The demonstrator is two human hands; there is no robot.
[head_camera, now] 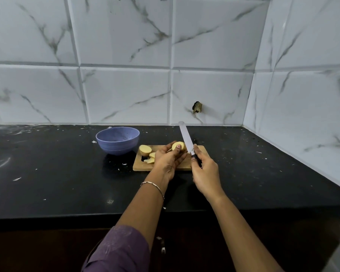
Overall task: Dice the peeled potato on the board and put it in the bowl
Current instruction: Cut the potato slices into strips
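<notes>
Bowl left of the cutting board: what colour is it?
The bowl is muted blue-purple, faintly ridged outside; head view shows it best.

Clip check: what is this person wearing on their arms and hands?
Both hands are bare, no gloves: left hand, right hand. A thin silver bracelet circles the left wrist. A purple sleeve covers the left upper arm; the right forearm is bare, without jewellery in view.

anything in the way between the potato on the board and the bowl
Nothing visible. The blue bowl stands on the counter beside the board's far left corner. The cut potato pieces lie at that end. The left hand holds a potato chunk next to the knife in the right hand.
</notes>
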